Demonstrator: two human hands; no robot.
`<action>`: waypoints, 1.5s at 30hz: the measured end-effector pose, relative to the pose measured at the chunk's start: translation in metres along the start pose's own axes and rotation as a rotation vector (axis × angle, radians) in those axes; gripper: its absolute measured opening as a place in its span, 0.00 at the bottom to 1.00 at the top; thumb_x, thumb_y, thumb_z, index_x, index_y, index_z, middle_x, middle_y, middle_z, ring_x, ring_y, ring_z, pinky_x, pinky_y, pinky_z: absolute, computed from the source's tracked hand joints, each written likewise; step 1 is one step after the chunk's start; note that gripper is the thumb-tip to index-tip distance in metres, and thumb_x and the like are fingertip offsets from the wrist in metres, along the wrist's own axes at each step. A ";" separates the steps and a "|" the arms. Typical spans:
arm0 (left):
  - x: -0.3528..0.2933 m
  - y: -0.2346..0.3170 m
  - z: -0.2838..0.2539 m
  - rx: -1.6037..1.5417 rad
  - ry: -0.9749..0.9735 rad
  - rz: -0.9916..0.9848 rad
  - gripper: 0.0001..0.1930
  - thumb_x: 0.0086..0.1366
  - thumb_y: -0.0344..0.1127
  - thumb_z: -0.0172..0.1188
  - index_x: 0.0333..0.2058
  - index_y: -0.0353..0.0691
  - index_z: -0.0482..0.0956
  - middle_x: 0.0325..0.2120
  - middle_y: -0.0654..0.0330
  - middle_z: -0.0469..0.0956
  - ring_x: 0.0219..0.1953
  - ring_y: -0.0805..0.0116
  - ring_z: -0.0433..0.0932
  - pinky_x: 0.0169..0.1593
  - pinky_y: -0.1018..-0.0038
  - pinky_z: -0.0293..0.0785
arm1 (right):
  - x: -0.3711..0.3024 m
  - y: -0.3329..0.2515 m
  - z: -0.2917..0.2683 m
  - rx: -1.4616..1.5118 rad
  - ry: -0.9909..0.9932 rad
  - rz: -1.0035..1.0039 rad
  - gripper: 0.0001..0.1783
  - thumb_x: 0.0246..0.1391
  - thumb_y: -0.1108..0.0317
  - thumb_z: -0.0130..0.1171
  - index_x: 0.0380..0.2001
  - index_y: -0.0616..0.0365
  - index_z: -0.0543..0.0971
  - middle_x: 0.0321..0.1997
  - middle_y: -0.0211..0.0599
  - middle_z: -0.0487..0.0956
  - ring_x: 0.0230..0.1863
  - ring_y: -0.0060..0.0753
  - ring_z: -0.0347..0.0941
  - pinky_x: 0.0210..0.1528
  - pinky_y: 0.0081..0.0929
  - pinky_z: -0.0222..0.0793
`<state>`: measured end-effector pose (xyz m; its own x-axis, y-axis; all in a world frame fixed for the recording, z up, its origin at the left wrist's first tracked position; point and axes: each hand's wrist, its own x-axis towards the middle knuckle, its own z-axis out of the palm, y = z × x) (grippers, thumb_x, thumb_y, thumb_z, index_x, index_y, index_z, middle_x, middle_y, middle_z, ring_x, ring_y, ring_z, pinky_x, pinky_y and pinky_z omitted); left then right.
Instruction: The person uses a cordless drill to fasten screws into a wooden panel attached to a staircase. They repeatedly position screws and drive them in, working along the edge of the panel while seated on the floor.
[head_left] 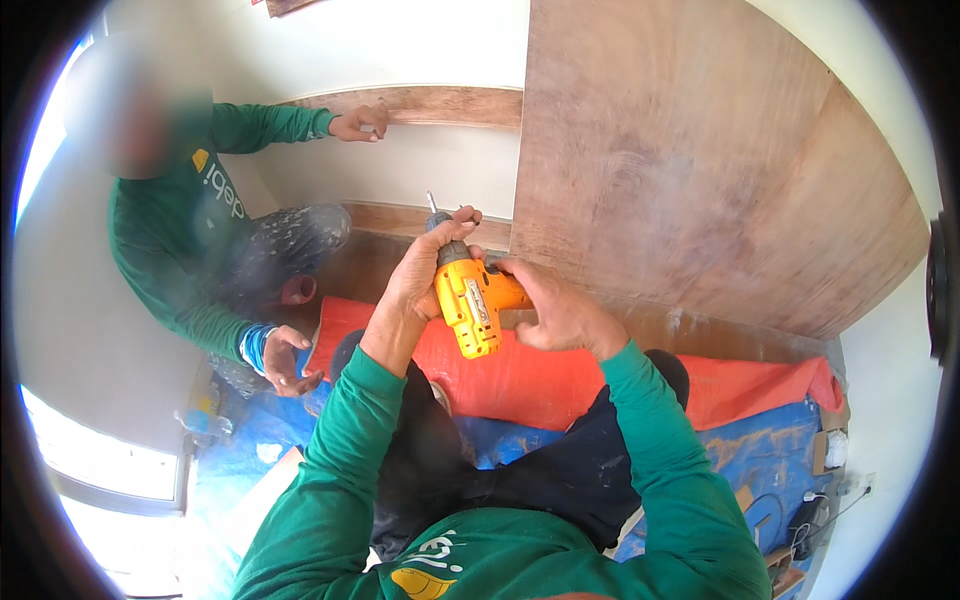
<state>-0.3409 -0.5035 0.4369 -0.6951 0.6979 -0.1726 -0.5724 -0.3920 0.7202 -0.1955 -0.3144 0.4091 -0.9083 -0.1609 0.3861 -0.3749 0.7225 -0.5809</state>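
A yellow and black cordless drill (468, 305) is held up in front of me, its bit (432, 202) pointing away and slightly left. My left hand (420, 270) is wrapped round the drill's dark chuck end, with the index finger stretched past it. On the other side, my right hand (560, 305) grips the drill's handle, thumb and fingers on either side of it. The handle's lower end is hidden by that hand.
At the left a co-worker in a green shirt (170, 240) squats with both hands free. A large plywood panel (690, 160) covers the right wall beside wooden battens (450, 105). Red sheeting (510, 380) and a blue tarp (760, 450) cover the floor. A plastic bottle (205, 422) stands left.
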 end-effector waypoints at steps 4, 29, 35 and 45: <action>0.006 -0.008 0.010 -0.048 -0.020 -0.056 0.26 0.74 0.34 0.66 0.66 0.36 0.70 0.58 0.58 0.79 0.35 0.66 0.84 0.39 0.65 0.88 | 0.006 -0.007 0.016 -0.169 0.054 0.099 0.37 0.52 0.66 0.74 0.62 0.62 0.69 0.54 0.60 0.83 0.51 0.68 0.82 0.51 0.58 0.78; 0.152 -0.008 0.009 0.205 -0.099 0.184 0.15 0.76 0.23 0.63 0.58 0.35 0.76 0.46 0.55 0.84 0.44 0.68 0.83 0.53 0.74 0.86 | 0.006 0.049 -0.031 0.093 0.588 0.096 0.21 0.51 0.74 0.77 0.45 0.59 0.79 0.36 0.34 0.85 0.36 0.28 0.84 0.41 0.29 0.79; 0.181 -0.016 -0.008 0.014 -0.139 0.161 0.08 0.78 0.28 0.63 0.52 0.34 0.81 0.42 0.58 0.83 0.42 0.69 0.83 0.51 0.76 0.86 | 0.005 0.038 -0.039 0.116 0.563 0.074 0.23 0.54 0.75 0.72 0.53 0.61 0.80 0.38 0.34 0.84 0.38 0.28 0.81 0.43 0.29 0.78; 0.224 -0.007 -0.018 -0.005 -0.014 -0.057 0.08 0.81 0.32 0.61 0.54 0.40 0.80 0.43 0.64 0.83 0.49 0.70 0.82 0.59 0.67 0.83 | -0.001 0.077 -0.030 -0.251 0.378 0.168 0.24 0.50 0.64 0.77 0.47 0.58 0.78 0.46 0.54 0.85 0.50 0.67 0.81 0.47 0.54 0.76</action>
<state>-0.5002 -0.3550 0.3813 -0.6548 0.7278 -0.2038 -0.6134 -0.3542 0.7058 -0.2176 -0.2384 0.3852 -0.8041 0.1936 0.5621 -0.1303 0.8651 -0.4844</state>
